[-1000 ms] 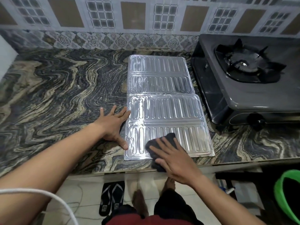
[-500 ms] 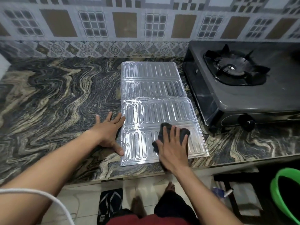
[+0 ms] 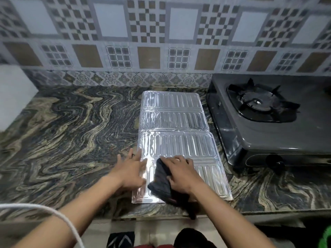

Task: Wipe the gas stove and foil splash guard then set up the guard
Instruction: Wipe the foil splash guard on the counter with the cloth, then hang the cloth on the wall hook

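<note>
The foil splash guard (image 3: 176, 140) lies flat and unfolded on the marbled countertop (image 3: 71, 133), just left of the gas stove (image 3: 268, 122), its far end near the tiled wall (image 3: 143, 42). The left hand (image 3: 131, 170) rests palm down on the guard's near left edge, fingers spread and extended, thumb on the foil, gripping nothing. The right hand (image 3: 180, 173) presses flat on a dark cloth (image 3: 161, 179) over the guard's near panel, fingers splayed toward the far end, the cloth trailing off the guard's near edge under the wrist. Both forearms reach forward from the guard's near side
</note>
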Demonstrator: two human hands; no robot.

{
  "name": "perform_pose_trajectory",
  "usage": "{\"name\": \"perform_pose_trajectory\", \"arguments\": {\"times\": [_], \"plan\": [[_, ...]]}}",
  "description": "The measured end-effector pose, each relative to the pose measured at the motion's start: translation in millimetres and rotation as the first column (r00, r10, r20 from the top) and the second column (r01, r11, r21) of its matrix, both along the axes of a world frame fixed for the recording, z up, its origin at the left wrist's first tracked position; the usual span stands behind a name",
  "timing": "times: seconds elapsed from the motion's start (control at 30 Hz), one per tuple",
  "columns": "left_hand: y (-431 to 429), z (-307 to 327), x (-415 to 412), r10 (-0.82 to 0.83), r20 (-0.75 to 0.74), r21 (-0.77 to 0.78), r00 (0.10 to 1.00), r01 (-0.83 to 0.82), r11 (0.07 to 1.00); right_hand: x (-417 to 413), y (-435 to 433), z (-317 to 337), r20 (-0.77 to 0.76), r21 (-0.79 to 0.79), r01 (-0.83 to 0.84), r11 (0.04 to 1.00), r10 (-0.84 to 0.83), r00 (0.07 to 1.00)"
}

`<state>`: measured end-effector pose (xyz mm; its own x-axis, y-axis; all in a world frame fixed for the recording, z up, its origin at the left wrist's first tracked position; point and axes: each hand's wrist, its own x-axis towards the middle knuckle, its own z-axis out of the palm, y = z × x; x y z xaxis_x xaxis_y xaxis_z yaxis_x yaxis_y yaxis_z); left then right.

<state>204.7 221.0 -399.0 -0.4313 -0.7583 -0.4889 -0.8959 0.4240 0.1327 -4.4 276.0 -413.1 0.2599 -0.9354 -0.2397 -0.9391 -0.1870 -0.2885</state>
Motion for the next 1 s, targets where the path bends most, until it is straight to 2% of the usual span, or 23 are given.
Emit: {"name": "perform_pose_trajectory", "arguments": {"times": [0.13, 0.23, 0.3, 0.4, 0.5, 0.57, 0.67, 0.73, 0.83, 1.0], "plan": [[35.1, -9.1, -23.2, 0.017, -0.122, -0.156, 0.992, -0.036, 0.987, -1.7, -29.3, 7.1, 0.045, 0.163, -0.031, 0.986, 0.024, 0.999], [54.3, -24.8, -31.2, 0.103, -0.289, -0.191, 0.952, -0.163, 0.968, -7.4, -40.4, 15.8, 0.099, 0.176, -0.063, 0.982, 0.046, 0.994], [61.9, -30.5, -33.3, 0.189, -0.440, -0.173, 0.878, -0.289, 0.941, -13.4, -42.4, 22.0, 0.132, 0.156, -0.119, 0.981, 0.099, 0.986], [69.6, -20.4, -37.7, 0.291, -0.631, -0.142, 0.719, -0.476, 0.868, -31.4, -41.7, 35.2, 0.239, 0.147, -0.204, 0.968, 0.165, 0.957], [67.8, 4.1, -42.2, 0.378, -0.761, -0.001, 0.528, -0.583, 0.812, -57.7, -44.2, 63.7, 0.361, 0.128, -0.234, 0.964, 0.174, 0.916], [63.8, 25.7, -51.5, 0.370, -0.806, 0.017, 0.463, -0.606, 0.795, -74.0, -46.5, 86.1, 0.422, 0.097, -0.253, 0.963, 0.190, 0.886], [51.3, 65.3, -77.6, 0.312, -0.850, -0.008, 0.424, -0.604, 0.797, -91.0, -51.9, 125.7, 0.516, 0.058, -0.282, 0.958, 0.213, 0.829], [41.2, 91.7, -94.1, 0.271, -0.886, 0.019, 0.376, -0.556, 0.831, -102.6, -57.1, 153.9, 0.597, 0.025, -0.287, 0.958, 0.216, 0.772], [23.4, 121.2, -112.7, 0.244, -0.892, 0.063, 0.380, -0.431, 0.900, -128.5, -68.1, 194.5, 0.702, -0.013, -0.284, 0.959, 0.211, 0.680], [-15.2, 175.6, -138.2, 0.165, -0.932, 0.030, 0.323, -0.386, 0.922, -181.4, -90.5, 248.3, 0.732, -0.053, -0.245, 0.968, 0.205, 0.650]]}}
